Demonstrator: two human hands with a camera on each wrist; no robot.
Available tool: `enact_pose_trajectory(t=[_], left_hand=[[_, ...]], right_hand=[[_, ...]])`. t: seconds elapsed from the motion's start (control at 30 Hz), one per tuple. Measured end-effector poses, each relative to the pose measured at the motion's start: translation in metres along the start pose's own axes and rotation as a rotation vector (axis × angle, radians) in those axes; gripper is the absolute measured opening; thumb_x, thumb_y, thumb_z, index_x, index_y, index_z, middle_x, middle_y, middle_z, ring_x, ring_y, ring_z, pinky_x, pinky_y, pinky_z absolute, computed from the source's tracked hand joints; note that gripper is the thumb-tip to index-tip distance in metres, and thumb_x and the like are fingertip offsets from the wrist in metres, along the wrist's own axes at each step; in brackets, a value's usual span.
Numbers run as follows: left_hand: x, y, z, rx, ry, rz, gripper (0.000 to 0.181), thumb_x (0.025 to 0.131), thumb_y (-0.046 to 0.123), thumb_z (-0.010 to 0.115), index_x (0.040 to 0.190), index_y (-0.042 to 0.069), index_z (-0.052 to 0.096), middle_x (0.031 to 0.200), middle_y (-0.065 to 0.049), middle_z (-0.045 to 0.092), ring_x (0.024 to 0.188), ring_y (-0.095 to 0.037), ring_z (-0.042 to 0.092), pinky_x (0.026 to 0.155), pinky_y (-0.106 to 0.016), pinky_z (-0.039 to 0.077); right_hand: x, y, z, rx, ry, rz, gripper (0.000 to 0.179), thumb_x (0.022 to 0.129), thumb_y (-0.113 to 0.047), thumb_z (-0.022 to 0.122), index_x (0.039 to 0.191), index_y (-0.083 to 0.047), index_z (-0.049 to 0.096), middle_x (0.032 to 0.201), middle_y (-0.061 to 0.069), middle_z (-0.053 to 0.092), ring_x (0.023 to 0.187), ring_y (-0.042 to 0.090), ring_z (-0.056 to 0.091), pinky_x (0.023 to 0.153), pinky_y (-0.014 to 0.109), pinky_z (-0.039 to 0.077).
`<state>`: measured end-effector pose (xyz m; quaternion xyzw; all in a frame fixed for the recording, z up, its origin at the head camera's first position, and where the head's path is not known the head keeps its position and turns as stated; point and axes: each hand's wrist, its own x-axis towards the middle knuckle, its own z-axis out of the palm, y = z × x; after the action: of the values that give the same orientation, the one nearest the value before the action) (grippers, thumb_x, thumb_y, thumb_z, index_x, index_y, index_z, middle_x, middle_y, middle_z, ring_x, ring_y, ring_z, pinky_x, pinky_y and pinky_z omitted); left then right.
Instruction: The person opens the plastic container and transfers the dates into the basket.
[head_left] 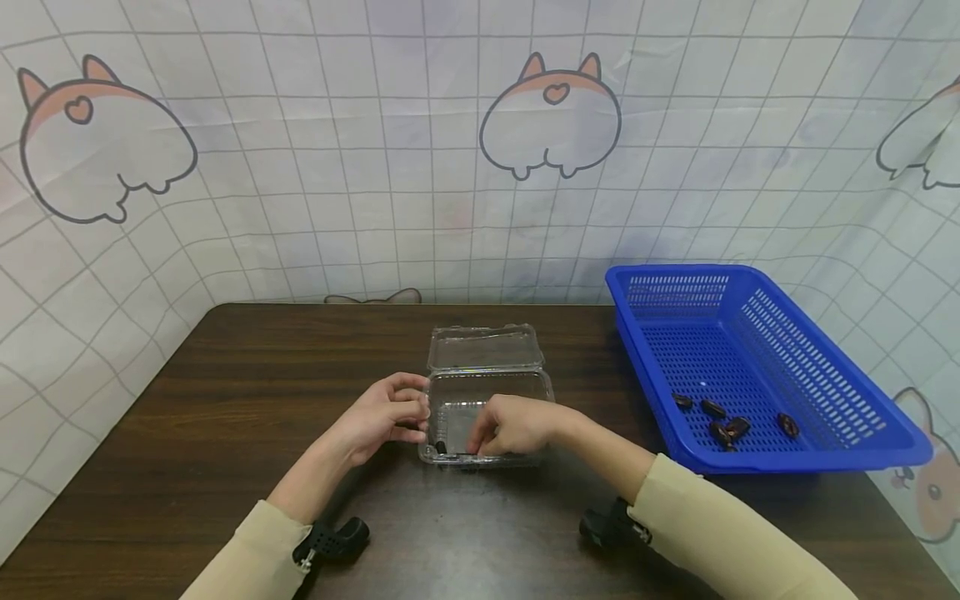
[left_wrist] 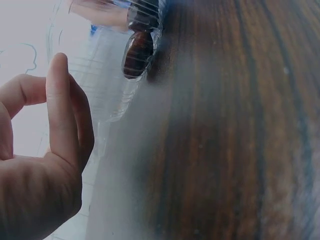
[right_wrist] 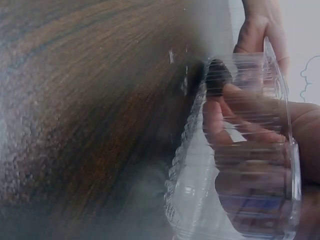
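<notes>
A clear plastic clamshell box (head_left: 491, 387) stands on the table, its lid (head_left: 486, 350) laid back. My left hand (head_left: 384, 419) is at the box's left side, fingers spread and slightly bent, with the fingertips at its edge. Inside the box, my right hand (head_left: 517, 425) points its fingers down at the front wall. It pinches a dark brown date (right_wrist: 217, 77) low in the box, seen through the ridged plastic in the right wrist view. Another date (left_wrist: 137, 55) lies beside it, in the front left corner; the right fingers partly hide the held one.
A blue plastic basket (head_left: 645, 367) with slotted walls stands at the right of the table, several dates (head_left: 738, 428) on its floor. The brown wood-grain table (head_left: 247, 400) reaches back to a white grid-patterned cloth (head_left: 337, 167) with cartoon animals.
</notes>
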<state>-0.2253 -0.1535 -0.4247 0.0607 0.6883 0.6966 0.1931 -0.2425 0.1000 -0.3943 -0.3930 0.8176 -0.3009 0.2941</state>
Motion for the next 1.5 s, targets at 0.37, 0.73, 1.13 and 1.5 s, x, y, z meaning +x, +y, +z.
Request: enact_pose_trajectory(t=[0.37,0.73,1.13,1.5], left_hand=[[0.000,0.001,0.002,0.023,0.018,0.004,0.048,0.096,-0.003,0.058,0.141,-0.008,0.041,0.096,-0.009,0.060,0.080,-0.020,0.061,0.068,-0.031,0.062],[-0.001,-0.001,0.001,0.014,0.018,-0.001,0.050,0.094,-0.003,0.058,0.140,-0.009,0.041,0.095,-0.008,0.060,0.079,-0.020,0.061,0.067,-0.030,0.062],[-0.001,0.000,0.001,0.018,0.009,-0.001,0.049,0.095,-0.002,0.058,0.141,-0.007,0.041,0.096,-0.009,0.060,0.080,-0.020,0.061,0.068,-0.030,0.061],[-0.001,0.000,0.001,0.014,0.013,-0.005,0.049,0.095,-0.002,0.059,0.141,-0.007,0.041,0.097,-0.009,0.059,0.081,-0.021,0.061,0.070,-0.031,0.062]], right_hand=[[0.001,0.001,-0.003,0.206,-0.054,0.114,0.014,0.097,-0.010,0.068,0.107,-0.008,0.078,0.088,-0.004,0.071,0.059,0.008,0.046,0.051,0.023,0.040],[0.008,0.006,0.005,0.301,-0.055,0.111,0.010,0.098,-0.017,0.069,0.099,-0.012,0.077,0.069,-0.004,0.054,0.048,0.006,0.033,0.043,0.021,0.030],[0.012,0.005,0.007,0.349,-0.028,0.110,0.017,0.094,-0.007,0.069,0.110,-0.004,0.074,0.083,0.001,0.073,0.046,0.006,0.032,0.042,0.020,0.029],[0.011,0.005,0.005,0.350,0.042,0.096,0.019,0.093,-0.009,0.068,0.111,-0.005,0.075,0.085,0.000,0.071,0.047,0.007,0.032,0.043,0.022,0.029]])
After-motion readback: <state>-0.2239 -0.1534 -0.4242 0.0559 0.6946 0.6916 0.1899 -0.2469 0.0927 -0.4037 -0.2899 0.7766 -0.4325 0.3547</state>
